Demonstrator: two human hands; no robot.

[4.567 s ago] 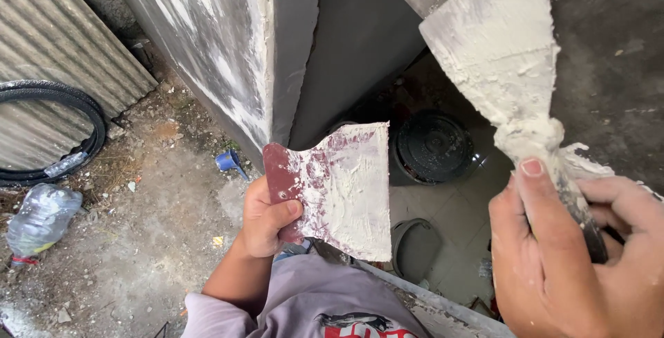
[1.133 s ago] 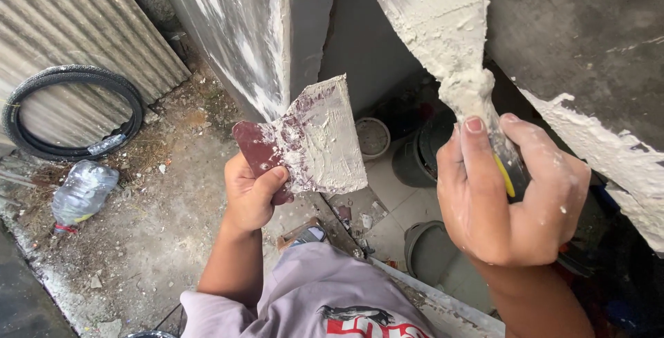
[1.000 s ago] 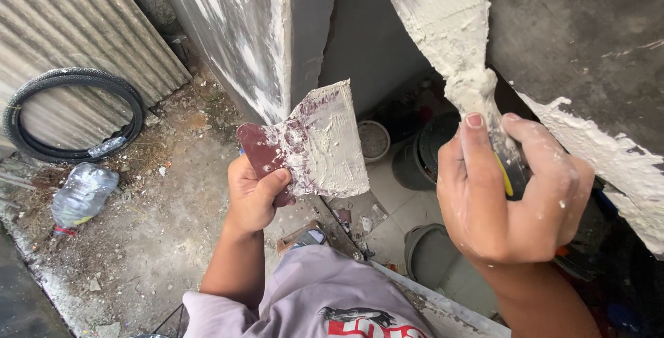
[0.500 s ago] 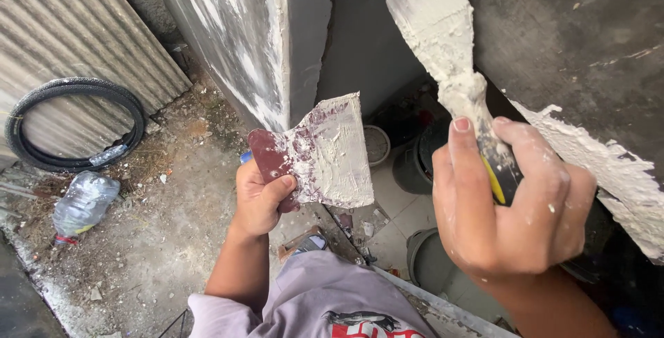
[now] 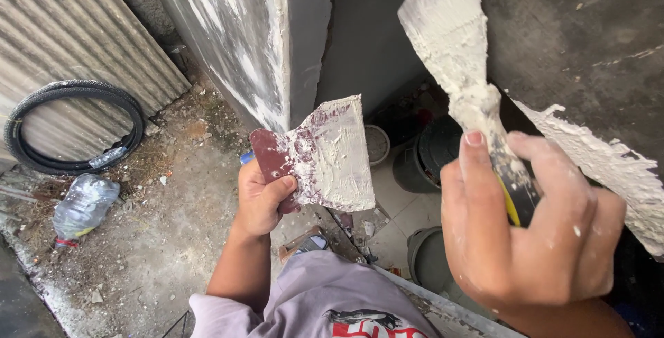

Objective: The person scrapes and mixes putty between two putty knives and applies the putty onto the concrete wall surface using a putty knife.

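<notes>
Two plaster-smeared tools are in use here, one in each hand. The right hand [image 5: 529,231] is closed around the dark and yellow handle of a wide metal putty knife [image 5: 453,47], its forefinger stretched along the neck, and the blade, thick with white plaster, points up and lies against the dark grey wall [image 5: 581,40]. Just right of that hand, a rough band of fresh white plaster [image 5: 609,165] runs slantwise down the wall.

The left hand [image 5: 261,196] is lower and well apart from the right one. It grips the dark red end of a flat scraper [image 5: 325,154], thumb on top, with the broad blade turned face up and coated with white plaster, patchy near the red part.

Behind the scraper stands a grey pillar corner [image 5: 277,40] streaked with white. Far below, on the dirty concrete floor, lie a black rubber tyre [image 5: 72,127] leaning by a corrugated metal sheet [image 5: 62,26] and a crushed clear plastic bottle [image 5: 83,206]. Dark round buckets [image 5: 432,158] sit on the floor between the two hands. The person's pale grey shirt [image 5: 325,303] fills the bottom edge.
</notes>
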